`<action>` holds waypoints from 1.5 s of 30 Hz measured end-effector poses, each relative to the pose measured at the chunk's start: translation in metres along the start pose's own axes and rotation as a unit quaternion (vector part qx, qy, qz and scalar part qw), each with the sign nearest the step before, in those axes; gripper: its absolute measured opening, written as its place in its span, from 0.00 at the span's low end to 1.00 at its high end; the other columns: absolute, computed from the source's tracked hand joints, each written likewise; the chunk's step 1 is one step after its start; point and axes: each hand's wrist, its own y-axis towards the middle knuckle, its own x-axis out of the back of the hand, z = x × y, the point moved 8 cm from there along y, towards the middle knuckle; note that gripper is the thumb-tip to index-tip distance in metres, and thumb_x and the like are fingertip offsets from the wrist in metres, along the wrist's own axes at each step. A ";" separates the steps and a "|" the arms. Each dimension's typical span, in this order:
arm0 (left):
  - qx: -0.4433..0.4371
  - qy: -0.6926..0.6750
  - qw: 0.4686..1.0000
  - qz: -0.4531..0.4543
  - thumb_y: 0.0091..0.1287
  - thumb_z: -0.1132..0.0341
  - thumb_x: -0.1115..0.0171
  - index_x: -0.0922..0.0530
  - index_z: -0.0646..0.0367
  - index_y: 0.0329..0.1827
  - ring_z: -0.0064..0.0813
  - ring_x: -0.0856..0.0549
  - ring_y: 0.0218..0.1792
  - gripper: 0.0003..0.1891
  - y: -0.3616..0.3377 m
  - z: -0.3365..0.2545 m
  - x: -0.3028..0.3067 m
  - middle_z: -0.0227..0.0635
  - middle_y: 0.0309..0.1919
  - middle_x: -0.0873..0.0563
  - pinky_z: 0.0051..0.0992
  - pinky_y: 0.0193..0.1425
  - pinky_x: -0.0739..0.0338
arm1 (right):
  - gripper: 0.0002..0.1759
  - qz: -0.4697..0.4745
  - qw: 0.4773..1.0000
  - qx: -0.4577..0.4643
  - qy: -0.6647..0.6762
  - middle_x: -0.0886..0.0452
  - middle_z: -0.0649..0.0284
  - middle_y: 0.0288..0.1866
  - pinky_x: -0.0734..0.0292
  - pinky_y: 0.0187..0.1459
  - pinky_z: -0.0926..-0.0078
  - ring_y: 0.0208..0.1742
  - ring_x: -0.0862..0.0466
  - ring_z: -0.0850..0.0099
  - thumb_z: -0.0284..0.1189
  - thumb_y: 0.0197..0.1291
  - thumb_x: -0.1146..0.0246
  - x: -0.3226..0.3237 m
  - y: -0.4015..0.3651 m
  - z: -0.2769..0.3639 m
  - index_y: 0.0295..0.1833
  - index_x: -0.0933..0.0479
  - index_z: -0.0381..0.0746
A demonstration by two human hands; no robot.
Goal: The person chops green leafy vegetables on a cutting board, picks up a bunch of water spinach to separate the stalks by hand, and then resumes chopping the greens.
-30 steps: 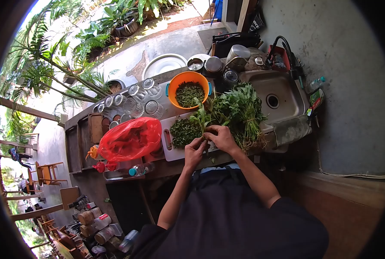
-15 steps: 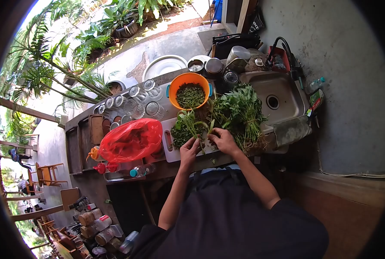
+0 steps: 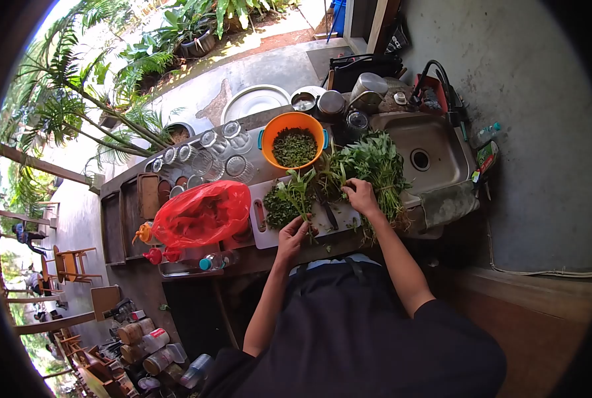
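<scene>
My left hand [image 3: 293,236] pinches the lower ends of some leafy green stems [image 3: 301,189], which stand up over the left part of a white cutting board [image 3: 264,240]. My right hand [image 3: 361,196] is at the left edge of a big bundle of leafy greens [image 3: 375,162], its fingers pinched around what looks like a leafy sprig. A dark-handled knife [image 3: 331,215] lies on the board between my hands. Picked leaves [image 3: 277,207] are heaped at the board's left. Behind the board is an orange basin [image 3: 267,129] holding small green leaves.
A steel sink [image 3: 452,149] with a grey cloth [image 3: 450,201] on its front edge is at the right. To the left are a red plastic bag [image 3: 203,212], a capped bottle [image 3: 218,261] and several upturned glasses [image 3: 238,168]. Metal pots [image 3: 330,103] line the back.
My right hand has moved right, away from my left hand, to the greens bundle. The knife on the board now shows. My left hand stays nearly in place with its stems.
</scene>
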 end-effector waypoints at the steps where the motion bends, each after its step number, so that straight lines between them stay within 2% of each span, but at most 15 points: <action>1: -0.004 -0.004 1.000 0.000 0.76 0.64 0.38 0.21 0.60 0.64 0.22 0.12 0.42 0.17 0.000 0.001 0.001 0.31 0.41 0.13 0.26 0.44 0.16 | 0.13 -0.009 1.000 -0.013 0.007 0.13 0.49 0.38 0.20 0.44 0.61 0.41 0.12 0.58 0.29 0.65 0.34 -0.006 0.004 -0.009 0.48 0.17 0.30; 2: -0.008 -0.007 1.000 -0.001 0.77 0.65 0.39 0.22 0.60 0.65 0.23 0.12 0.42 0.17 0.000 0.001 0.001 0.32 0.41 0.12 0.26 0.44 0.16 | 0.12 -0.018 0.999 -0.026 0.015 0.12 0.51 0.36 0.20 0.42 0.64 0.38 0.12 0.62 0.28 0.64 0.33 -0.011 0.008 -0.019 0.48 0.17 0.31; 6: 0.000 -0.018 1.000 0.002 0.77 0.65 0.39 0.21 0.61 0.65 0.23 0.12 0.42 0.17 -0.003 -0.001 -0.003 0.32 0.42 0.12 0.25 0.45 0.16 | 0.12 -0.048 0.999 -0.001 -0.002 0.12 0.51 0.37 0.19 0.43 0.64 0.39 0.11 0.60 0.29 0.63 0.32 -0.013 0.019 -0.008 0.47 0.17 0.31; 9: -0.014 -0.012 1.000 -0.005 0.77 0.65 0.39 0.21 0.61 0.64 0.23 0.12 0.42 0.17 -0.003 -0.007 -0.001 0.32 0.42 0.12 0.25 0.46 0.17 | 0.13 -0.083 0.994 0.011 -0.063 0.12 0.49 0.40 0.17 0.48 0.59 0.43 0.12 0.55 0.30 0.65 0.33 -0.008 0.020 -0.002 0.47 0.17 0.30; 15: -0.002 -0.040 0.999 0.023 0.77 0.65 0.40 0.22 0.62 0.64 0.23 0.12 0.41 0.17 -0.005 -0.005 -0.006 0.31 0.40 0.13 0.25 0.45 0.17 | 0.10 -0.091 0.995 0.027 -0.028 0.12 0.50 0.39 0.16 0.43 0.60 0.42 0.11 0.57 0.27 0.64 0.32 0.007 0.009 0.014 0.45 0.17 0.31; 17: -0.003 -0.044 0.999 0.014 0.77 0.64 0.40 0.22 0.61 0.64 0.25 0.12 0.42 0.17 -0.004 -0.005 -0.007 0.31 0.40 0.14 0.28 0.46 0.16 | 0.11 -0.113 0.992 0.042 -0.037 0.12 0.51 0.38 0.16 0.41 0.60 0.40 0.11 0.56 0.31 0.65 0.32 0.001 0.020 0.012 0.44 0.16 0.33; 20: 0.005 -0.055 0.998 0.033 0.77 0.64 0.40 0.22 0.61 0.63 0.26 0.12 0.42 0.16 -0.004 -0.007 -0.015 0.31 0.41 0.14 0.30 0.46 0.15 | 0.18 -0.118 0.976 0.059 -0.176 0.14 0.55 0.34 0.18 0.38 0.58 0.36 0.13 0.55 0.43 0.67 0.33 -0.001 0.023 0.020 0.39 0.15 0.37; 24: -0.003 -0.079 0.996 0.040 0.77 0.64 0.41 0.22 0.61 0.63 0.28 0.12 0.44 0.16 -0.003 -0.005 -0.013 0.31 0.44 0.13 0.32 0.47 0.14 | 0.21 -0.169 0.969 0.068 -0.164 0.15 0.56 0.30 0.19 0.38 0.60 0.34 0.14 0.55 0.45 0.67 0.33 0.017 0.002 0.026 0.36 0.15 0.36; 26: 0.012 -0.105 0.994 0.010 0.76 0.65 0.39 0.21 0.61 0.62 0.27 0.12 0.45 0.16 -0.003 -0.008 -0.012 0.31 0.45 0.13 0.32 0.50 0.14 | 0.20 -0.041 0.997 -0.019 -0.066 0.13 0.58 0.32 0.19 0.39 0.65 0.34 0.13 0.62 0.45 0.67 0.33 0.015 -0.008 0.020 0.41 0.14 0.36; 27: 0.012 -0.106 0.994 0.009 0.76 0.65 0.39 0.21 0.61 0.62 0.27 0.12 0.45 0.16 -0.002 -0.007 -0.011 0.31 0.45 0.13 0.32 0.50 0.14 | 0.20 -0.040 0.997 -0.019 -0.066 0.13 0.58 0.32 0.19 0.39 0.65 0.34 0.13 0.62 0.45 0.67 0.33 0.016 -0.022 0.025 0.41 0.14 0.36; 29: -0.035 -0.037 0.998 -0.032 0.74 0.65 0.36 0.19 0.62 0.60 0.24 0.13 0.46 0.15 0.004 -0.010 -0.003 0.32 0.47 0.12 0.30 0.52 0.15 | 0.18 0.117 0.982 0.029 0.145 0.11 0.60 0.36 0.19 0.41 0.71 0.38 0.12 0.72 0.41 0.66 0.31 -0.009 -0.056 0.045 0.47 0.14 0.35; 30: -0.033 -0.036 0.998 -0.030 0.74 0.65 0.36 0.19 0.62 0.60 0.24 0.13 0.46 0.15 0.005 -0.010 -0.005 0.32 0.47 0.12 0.30 0.52 0.15 | 0.18 0.115 0.982 0.027 0.146 0.11 0.60 0.36 0.19 0.41 0.71 0.38 0.12 0.72 0.41 0.66 0.31 -0.007 -0.067 0.056 0.47 0.14 0.35; 32: -0.047 -0.011 0.998 -0.043 0.73 0.66 0.34 0.18 0.63 0.58 0.22 0.14 0.46 0.15 0.005 -0.015 -0.006 0.33 0.47 0.12 0.28 0.54 0.16 | 0.19 0.202 0.965 -0.005 0.169 0.10 0.60 0.41 0.19 0.44 0.75 0.42 0.13 0.78 0.37 0.64 0.29 -0.022 -0.089 0.077 0.52 0.15 0.34; 36: -0.043 0.043 0.997 -0.045 0.73 0.66 0.35 0.19 0.65 0.58 0.24 0.13 0.46 0.15 0.007 -0.018 -0.008 0.35 0.48 0.12 0.27 0.54 0.16 | 0.16 0.198 0.966 0.001 0.167 0.11 0.62 0.40 0.19 0.44 0.78 0.39 0.15 0.80 0.31 0.65 0.30 -0.042 -0.087 0.067 0.53 0.16 0.30; 45: -0.051 0.038 0.996 -0.068 0.72 0.68 0.33 0.18 0.65 0.57 0.23 0.13 0.47 0.14 0.002 -0.030 -0.014 0.34 0.46 0.12 0.25 0.53 0.16 | 0.14 0.141 0.971 0.025 0.190 0.10 0.59 0.37 0.19 0.42 0.76 0.36 0.14 0.77 0.31 0.67 0.34 -0.042 -0.089 0.063 0.50 0.14 0.32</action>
